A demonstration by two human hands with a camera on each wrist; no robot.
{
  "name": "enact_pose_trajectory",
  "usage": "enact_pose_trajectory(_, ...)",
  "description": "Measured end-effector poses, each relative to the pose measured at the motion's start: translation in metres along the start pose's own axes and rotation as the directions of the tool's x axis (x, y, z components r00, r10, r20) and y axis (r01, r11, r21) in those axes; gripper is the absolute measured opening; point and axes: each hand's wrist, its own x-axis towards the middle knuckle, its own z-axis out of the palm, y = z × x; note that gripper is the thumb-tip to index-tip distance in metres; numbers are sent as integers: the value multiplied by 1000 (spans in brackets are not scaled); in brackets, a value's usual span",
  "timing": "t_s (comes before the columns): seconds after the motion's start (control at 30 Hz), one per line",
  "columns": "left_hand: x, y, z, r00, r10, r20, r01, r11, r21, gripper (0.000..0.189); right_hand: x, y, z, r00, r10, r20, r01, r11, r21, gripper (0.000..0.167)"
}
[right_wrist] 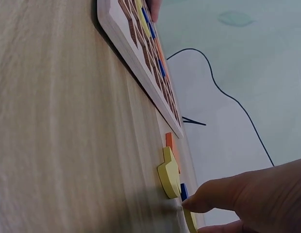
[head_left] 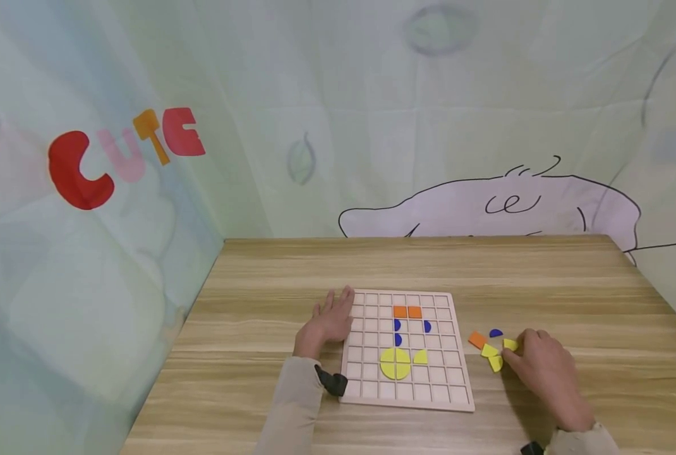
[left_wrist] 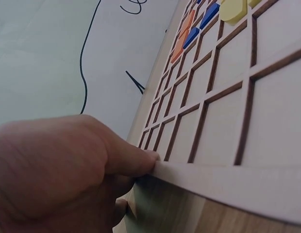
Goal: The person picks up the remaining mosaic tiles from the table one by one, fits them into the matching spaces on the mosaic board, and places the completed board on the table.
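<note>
A pale wooden grid board (head_left: 372, 387) lies on the table, and my left hand (head_left: 333, 320) rests along its left edge. In the left wrist view the thumb (left_wrist: 131, 158) touches the rim. Two orange squares (head_left: 407, 312), three blue half-circles (head_left: 397, 325), a yellow circle of quarter pieces (head_left: 395, 364) and a single yellow quarter-circle (head_left: 421, 357) sit in the cells. Right of the board, my right hand (head_left: 545, 363) pinches a yellow quarter-circle piece (right_wrist: 190, 221) between thumb and finger, low at the tabletop. Part of that piece is hidden by the fingers.
Beside the right hand lie a loose orange piece (head_left: 477, 340), a blue half-circle piece (head_left: 496, 333) and two yellow pieces (head_left: 489, 351), close together. The wooden table (head_left: 292, 265) ends at a printed cloth backdrop (head_left: 270, 189) behind and to the left.
</note>
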Motion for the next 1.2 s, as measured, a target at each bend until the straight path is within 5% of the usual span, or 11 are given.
enact_pose_trajectory(0.67, -2, 0, -2, 1000, 12, 11, -12, 999, 32, 57, 1, -8, 1, 975, -150, -162, 161, 985, 55, 41)
enact_pose_trajectory(1.2, -2, 2, -3, 1000, 9, 13, -9, 999, 31, 58, 2, -28, 1, 957, -238, -168, 260, 958, 119, 37)
